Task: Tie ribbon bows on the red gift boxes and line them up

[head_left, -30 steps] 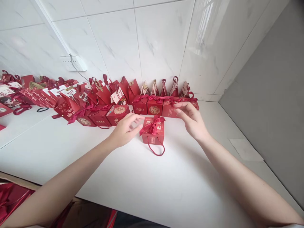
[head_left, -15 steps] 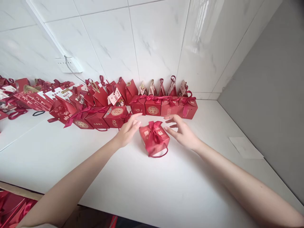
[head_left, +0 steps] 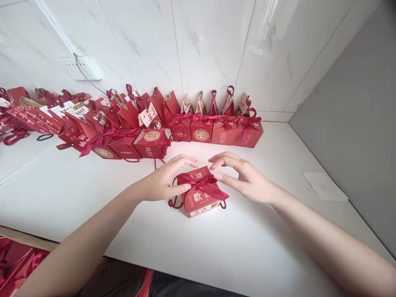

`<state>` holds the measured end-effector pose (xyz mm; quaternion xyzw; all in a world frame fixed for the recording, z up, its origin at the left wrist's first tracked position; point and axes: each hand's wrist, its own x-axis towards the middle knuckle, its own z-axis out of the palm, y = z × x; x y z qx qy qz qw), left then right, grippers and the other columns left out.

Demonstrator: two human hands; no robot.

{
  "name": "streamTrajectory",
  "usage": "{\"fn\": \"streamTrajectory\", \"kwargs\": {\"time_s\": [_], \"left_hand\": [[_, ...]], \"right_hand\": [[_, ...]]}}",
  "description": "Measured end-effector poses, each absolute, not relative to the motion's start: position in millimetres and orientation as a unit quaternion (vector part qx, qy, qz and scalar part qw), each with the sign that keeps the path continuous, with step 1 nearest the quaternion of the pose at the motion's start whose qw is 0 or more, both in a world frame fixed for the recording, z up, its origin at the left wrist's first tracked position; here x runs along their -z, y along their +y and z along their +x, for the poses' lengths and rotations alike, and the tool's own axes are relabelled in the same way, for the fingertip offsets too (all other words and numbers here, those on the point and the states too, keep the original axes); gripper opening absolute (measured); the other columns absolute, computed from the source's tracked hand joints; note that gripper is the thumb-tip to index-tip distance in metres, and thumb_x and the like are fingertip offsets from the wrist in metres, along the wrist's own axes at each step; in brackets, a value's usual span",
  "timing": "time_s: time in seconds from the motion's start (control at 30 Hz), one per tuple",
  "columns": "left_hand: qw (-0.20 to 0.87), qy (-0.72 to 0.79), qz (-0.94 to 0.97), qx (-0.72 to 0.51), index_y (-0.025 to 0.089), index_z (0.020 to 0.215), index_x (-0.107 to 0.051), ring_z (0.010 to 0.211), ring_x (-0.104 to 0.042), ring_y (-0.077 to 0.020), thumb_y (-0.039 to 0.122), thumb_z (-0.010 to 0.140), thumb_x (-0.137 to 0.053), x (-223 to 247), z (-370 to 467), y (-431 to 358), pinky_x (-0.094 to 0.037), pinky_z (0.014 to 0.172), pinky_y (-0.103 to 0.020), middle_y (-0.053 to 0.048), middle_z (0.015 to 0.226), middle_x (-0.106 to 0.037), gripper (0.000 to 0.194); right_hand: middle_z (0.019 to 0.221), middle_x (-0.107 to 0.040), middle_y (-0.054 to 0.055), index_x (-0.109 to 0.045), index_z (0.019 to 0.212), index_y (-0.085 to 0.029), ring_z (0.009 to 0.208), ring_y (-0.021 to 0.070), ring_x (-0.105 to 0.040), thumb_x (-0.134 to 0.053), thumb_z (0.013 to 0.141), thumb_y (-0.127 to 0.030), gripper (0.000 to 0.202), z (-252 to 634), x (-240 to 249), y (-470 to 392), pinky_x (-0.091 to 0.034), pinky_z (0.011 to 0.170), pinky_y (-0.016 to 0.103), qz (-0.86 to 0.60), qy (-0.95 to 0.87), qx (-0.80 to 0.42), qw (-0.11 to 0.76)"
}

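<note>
A red gift box [head_left: 201, 199] with gold characters sits on the white table between my hands. A dark red ribbon [head_left: 213, 191] is tied in a bow over its top, and red cord handles [head_left: 175, 203] loop out at its sides. My left hand [head_left: 168, 177] curves around the box's left side, fingers apart, the thumb over the ribbon; whether it touches is unclear. My right hand [head_left: 243, 177] hovers at the upper right of the box with its fingers bent and apart, near the ribbon. Neither hand grips the box.
Behind stands a row of red gift boxes [head_left: 223, 131] along the tiled wall [head_left: 210, 49]. More red boxes [head_left: 123, 145] crowd the left. A white paper [head_left: 324, 186] lies at right by the grey panel [head_left: 349, 123]. Below the table's front edge are red items [head_left: 18, 268].
The box has turned, so a different printed side and its ribbon tail now face me. My hands have stayed around it, the left now closer over its side. The view has shifted slightly.
</note>
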<state>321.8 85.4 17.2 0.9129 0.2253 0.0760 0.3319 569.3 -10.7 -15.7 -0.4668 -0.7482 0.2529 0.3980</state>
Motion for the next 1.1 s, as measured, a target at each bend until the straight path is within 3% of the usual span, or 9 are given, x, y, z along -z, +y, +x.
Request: {"fn": "streamTrajectory", "kwargs": {"time_s": [0.17, 0.27, 0.33, 0.5, 0.6, 0.7, 0.87, 1.0, 1.1], "left_hand": [[0.332, 0.288, 0.896, -0.065, 0.023, 0.091, -0.054, 0.125, -0.051, -0.0251, 0.025, 0.083, -0.059, -9, 325, 88, -0.051, 0.088, -0.037, -0.006, 0.136, -0.051, 0.009], [0.320, 0.286, 0.897, -0.105, 0.022, 0.084, -0.053, 0.119, -0.054, -0.0222, 0.022, 0.083, -0.056, -3, 330, 84, -0.049, 0.065, -0.025, -0.004, 0.133, -0.053, 0.004], [0.302, 0.274, 0.903, -0.134, 0.022, 0.083, -0.054, 0.116, -0.054, -0.0214, 0.022, 0.085, -0.054, -5, 331, 80, -0.046, 0.058, -0.022, -0.004, 0.130, -0.054, 0.002], [0.183, 0.223, 0.947, -0.143, 0.024, 0.088, -0.067, 0.099, -0.058, -0.0194, 0.020, 0.089, -0.051, -27, 319, 76, -0.048, 0.078, -0.031, -0.004, 0.109, -0.062, 0.017], [0.102, 0.205, 0.968, -0.106, 0.025, 0.089, -0.068, 0.079, -0.057, -0.0178, 0.023, 0.091, -0.048, -41, 311, 71, -0.045, 0.071, -0.032, -0.004, 0.086, -0.065, 0.019], [0.035, 0.181, 0.981, -0.058, 0.022, 0.075, -0.060, 0.064, -0.051, -0.0168, 0.027, 0.094, -0.045, -48, 307, 57, -0.040, 0.062, -0.033, -0.002, 0.069, -0.059, 0.024], [0.041, 0.127, 0.991, 0.010, 0.020, 0.076, -0.056, 0.065, -0.054, -0.0164, 0.025, 0.097, -0.039, -39, 305, 28, -0.041, 0.063, -0.034, -0.001, 0.070, -0.061, 0.028], [0.064, 0.134, 0.987, 0.060, 0.019, 0.077, -0.057, 0.068, -0.058, -0.0172, 0.026, 0.099, -0.039, -28, 303, 16, -0.043, 0.066, -0.034, -0.002, 0.074, -0.065, 0.029], [0.086, 0.128, 0.985, 0.073, 0.018, 0.080, -0.058, 0.071, -0.060, -0.0178, 0.026, 0.099, -0.038, -22, 305, 10, -0.044, 0.068, -0.034, -0.002, 0.075, -0.066, 0.029]], "right_hand": [[0.127, -0.057, 0.008, -0.061, 0.107, -0.025, 0.121, 0.0235, -0.054, -0.056, 0.096, -0.029, 0.013, 559, 11, -21, -0.046, 0.102, 0.043, -0.437, -0.796, -0.217, 0.357], [0.128, -0.056, 0.009, -0.061, 0.095, -0.024, 0.118, 0.0247, -0.054, -0.053, 0.096, -0.026, 0.008, 560, 12, -22, -0.046, 0.101, 0.046, -0.463, -0.805, -0.168, 0.329], [0.128, -0.056, 0.009, -0.060, 0.092, -0.023, 0.118, 0.0258, -0.054, -0.052, 0.096, -0.025, 0.009, 560, 12, -23, -0.046, 0.100, 0.049, -0.473, -0.805, -0.145, 0.327], [0.126, -0.058, 0.010, -0.059, 0.099, -0.024, 0.113, 0.0269, -0.056, -0.052, 0.096, -0.023, 0.007, 556, 9, -27, -0.047, 0.097, 0.050, -0.462, -0.817, -0.118, 0.323], [0.126, -0.058, 0.011, -0.058, 0.103, -0.024, 0.112, 0.0272, -0.056, -0.052, 0.096, -0.024, 0.009, 553, 8, -29, -0.046, 0.097, 0.050, -0.459, -0.822, -0.100, 0.323], [0.120, -0.061, 0.011, -0.057, 0.110, -0.023, 0.108, 0.0264, -0.057, -0.053, 0.096, -0.026, 0.015, 547, 9, -31, -0.046, 0.097, 0.048, -0.451, -0.827, -0.078, 0.326], [0.106, -0.064, 0.008, -0.061, 0.111, -0.020, 0.100, 0.0235, -0.058, -0.053, 0.097, -0.031, 0.020, 539, 15, -32, -0.035, 0.109, 0.050, -0.420, -0.861, -0.026, 0.286], [0.108, -0.064, 0.008, -0.065, 0.102, -0.020, 0.103, 0.0228, -0.059, -0.051, 0.098, -0.033, 0.019, 538, 15, -34, -0.029, 0.113, 0.050, -0.423, -0.865, -0.004, 0.269], [0.109, -0.064, 0.009, -0.062, 0.111, -0.017, 0.100, 0.0232, -0.059, -0.053, 0.097, -0.039, 0.027, 536, 14, -36, -0.025, 0.114, 0.051, -0.402, -0.874, 0.020, 0.273]]}}
